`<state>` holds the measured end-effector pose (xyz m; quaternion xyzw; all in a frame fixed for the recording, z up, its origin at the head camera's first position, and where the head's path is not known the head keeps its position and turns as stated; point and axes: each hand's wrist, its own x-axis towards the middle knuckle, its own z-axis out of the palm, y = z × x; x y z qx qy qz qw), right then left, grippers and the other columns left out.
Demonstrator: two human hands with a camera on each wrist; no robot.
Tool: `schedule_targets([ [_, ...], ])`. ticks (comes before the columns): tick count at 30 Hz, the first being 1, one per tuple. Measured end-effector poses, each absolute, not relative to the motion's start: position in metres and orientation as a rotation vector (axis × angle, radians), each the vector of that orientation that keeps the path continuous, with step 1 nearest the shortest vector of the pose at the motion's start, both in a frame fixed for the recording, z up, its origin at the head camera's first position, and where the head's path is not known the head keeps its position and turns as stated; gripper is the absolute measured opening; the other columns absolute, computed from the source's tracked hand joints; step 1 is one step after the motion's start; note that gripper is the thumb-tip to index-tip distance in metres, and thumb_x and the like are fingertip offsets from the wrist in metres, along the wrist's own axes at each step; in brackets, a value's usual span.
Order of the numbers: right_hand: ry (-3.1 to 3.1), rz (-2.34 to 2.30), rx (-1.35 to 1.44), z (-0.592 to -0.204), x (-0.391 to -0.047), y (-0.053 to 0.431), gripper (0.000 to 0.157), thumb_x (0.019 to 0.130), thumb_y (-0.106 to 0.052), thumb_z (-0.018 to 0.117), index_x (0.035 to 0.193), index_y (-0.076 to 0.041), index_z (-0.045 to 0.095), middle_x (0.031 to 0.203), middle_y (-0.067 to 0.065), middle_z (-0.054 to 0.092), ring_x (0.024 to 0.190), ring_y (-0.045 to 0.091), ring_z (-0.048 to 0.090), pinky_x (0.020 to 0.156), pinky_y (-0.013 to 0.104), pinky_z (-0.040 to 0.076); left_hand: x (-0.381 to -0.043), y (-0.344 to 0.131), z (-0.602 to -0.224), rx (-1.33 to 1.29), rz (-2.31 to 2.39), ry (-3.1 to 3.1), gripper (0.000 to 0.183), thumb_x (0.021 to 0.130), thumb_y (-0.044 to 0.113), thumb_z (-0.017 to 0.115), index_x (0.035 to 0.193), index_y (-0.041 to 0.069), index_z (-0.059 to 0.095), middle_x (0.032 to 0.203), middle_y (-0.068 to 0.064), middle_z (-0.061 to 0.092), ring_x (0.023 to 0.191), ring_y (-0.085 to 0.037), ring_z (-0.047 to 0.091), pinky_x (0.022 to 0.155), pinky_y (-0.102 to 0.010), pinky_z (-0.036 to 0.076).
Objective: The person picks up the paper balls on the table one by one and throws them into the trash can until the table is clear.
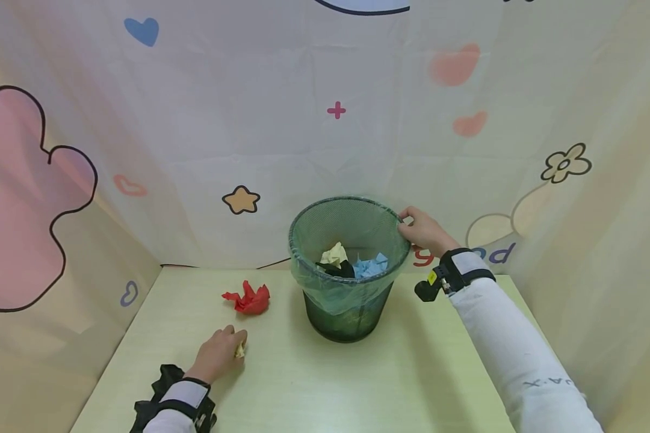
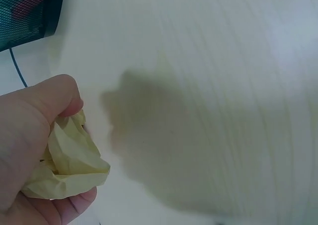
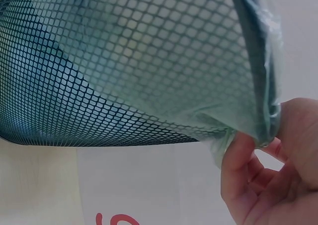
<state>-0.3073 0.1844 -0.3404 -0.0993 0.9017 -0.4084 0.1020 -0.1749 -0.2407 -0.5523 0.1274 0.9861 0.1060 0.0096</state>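
Note:
Between its thumb and fingers my left hand [image 1: 219,352] holds a crumpled pale yellow paper [image 2: 72,160], low over the table at the front left. A crumpled red paper [image 1: 249,299] lies just beyond that hand. My right hand [image 1: 429,233] pinches the rim of a dark mesh wastebasket [image 1: 352,319] at its right side, thumb and fingers on either side of the edge. A thin green bag [image 3: 189,76] lines the basket and folds over the rim. Inside sit a pale yellow crumpled paper [image 1: 334,255], a blue one [image 1: 371,266] and something black [image 1: 340,270].
The pale wood-grain table [image 1: 303,391] ends at the back against a printed cloth [image 1: 238,120] with hearts, a star and a flower. More cloth hangs along both sides. The basket stands upright near the back middle.

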Motion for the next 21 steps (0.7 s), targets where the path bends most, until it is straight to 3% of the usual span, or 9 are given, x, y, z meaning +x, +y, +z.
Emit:
schedule_targets([
  [10,2.661,-1.206,-0.299,-0.338,-0.305,0.184,0.035,0.093,-0.011,0.04,0.124,0.004,0.038,0.089,0.013,0.043,0.067,0.017,0.045,0.06,0.032,0.045,-0.184,-0.244,-0.536,0.454,0.305,3.124,0.027,0.067,0.015,0.079,0.078,0.019,0.054,0.074,-0.001,0.048,0.064,-0.018,0.045,0.05,-0.03,0.038],
  [21,2.654,-1.204,-0.295,-0.339,-0.306,0.185,0.035,0.093,-0.013,0.038,0.125,0.003,0.039,0.085,0.012,0.042,0.065,0.02,0.044,0.056,0.028,0.042,-0.199,-0.24,-0.507,0.484,0.312,3.096,0.029,0.066,0.017,0.081,0.085,0.017,0.059,0.081,-0.002,0.049,0.071,-0.018,0.047,0.055,-0.031,0.044],
])
